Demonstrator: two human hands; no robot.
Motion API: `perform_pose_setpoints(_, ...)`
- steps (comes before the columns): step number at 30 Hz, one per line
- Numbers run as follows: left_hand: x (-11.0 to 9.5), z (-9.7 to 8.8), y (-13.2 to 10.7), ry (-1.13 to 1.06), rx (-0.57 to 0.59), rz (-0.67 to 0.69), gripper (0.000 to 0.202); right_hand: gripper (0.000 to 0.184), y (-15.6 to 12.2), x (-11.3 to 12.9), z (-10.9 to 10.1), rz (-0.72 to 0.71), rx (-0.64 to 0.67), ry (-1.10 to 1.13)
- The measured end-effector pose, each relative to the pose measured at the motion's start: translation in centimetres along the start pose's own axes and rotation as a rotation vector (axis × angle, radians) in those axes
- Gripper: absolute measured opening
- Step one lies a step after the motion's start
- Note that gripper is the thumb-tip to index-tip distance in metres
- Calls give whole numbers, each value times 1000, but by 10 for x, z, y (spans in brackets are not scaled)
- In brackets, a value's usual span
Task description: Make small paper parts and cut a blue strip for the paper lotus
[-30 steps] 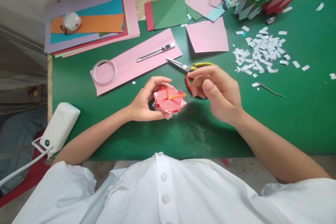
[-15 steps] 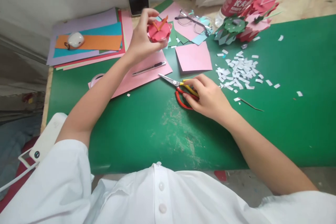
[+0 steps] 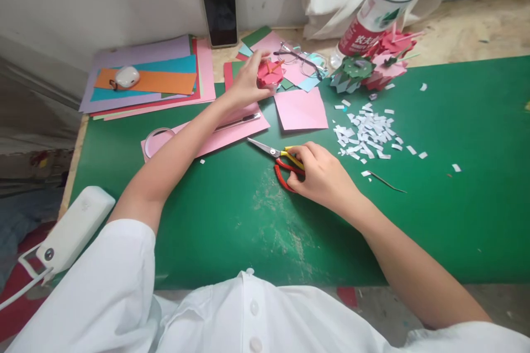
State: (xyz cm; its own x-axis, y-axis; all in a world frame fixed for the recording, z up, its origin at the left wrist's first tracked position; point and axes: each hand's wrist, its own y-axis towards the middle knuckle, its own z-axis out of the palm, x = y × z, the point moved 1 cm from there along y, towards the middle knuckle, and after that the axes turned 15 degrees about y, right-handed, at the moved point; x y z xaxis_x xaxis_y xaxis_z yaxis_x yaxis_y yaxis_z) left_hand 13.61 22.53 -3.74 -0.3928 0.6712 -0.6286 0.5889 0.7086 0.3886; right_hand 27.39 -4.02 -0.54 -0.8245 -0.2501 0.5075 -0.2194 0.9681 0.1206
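Observation:
My left hand (image 3: 247,83) is stretched out to the far side of the green mat (image 3: 232,209) and grips a red and pink folded paper flower (image 3: 270,73) with an orange stick in it, just above the coloured paper scraps there. My right hand (image 3: 321,174) rests on the mat with its fingers curled on the red and yellow handles of a pair of scissors (image 3: 278,159), whose blades point left and lie on the mat.
A long pink strip (image 3: 232,135) bears a craft knife (image 3: 237,120) and a tape ring (image 3: 158,137). A pink square (image 3: 301,109), white paper snippets (image 3: 368,129), eyeglasses (image 3: 302,60), finished paper flowers (image 3: 364,69), a bottle (image 3: 381,5), stacked coloured sheets (image 3: 149,80) and a white device (image 3: 72,229) surround the hands.
My left hand carried the paper flower from the near middle of the mat out to the far scraps. My right hand dropped onto the scissors' handles and closed on them.

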Motion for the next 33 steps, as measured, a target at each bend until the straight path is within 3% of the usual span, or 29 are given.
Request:
perform_pose_setpoints(2,-8,-13,-12,57,29,0,76,38,-1,-1,2,4,-15,1)
perform_pose_setpoints(4,-22,-30,-33,169,67,-24,63,38,-2,-3,2,3,-33,11)
perform_pose_setpoints(8,-53,-60,-99,454,151,-103,50,36,-2,-6,1,-12,-41,42)
perform_pose_setpoints(11,-64,-71,-148,620,168,-172,53,35,-2,-7,-2,-8,-42,61)
perform_pose_setpoints(14,-62,-76,-175,703,266,-218,60,36,-2,-8,-3,0,-54,58)
perform_pose_setpoints(24,-41,-99,-170,816,509,-174,69,33,6,-11,0,-57,-181,139)
perform_pose_setpoints(33,-24,-112,-159,816,511,-159,67,38,60,9,8,-149,-59,35)
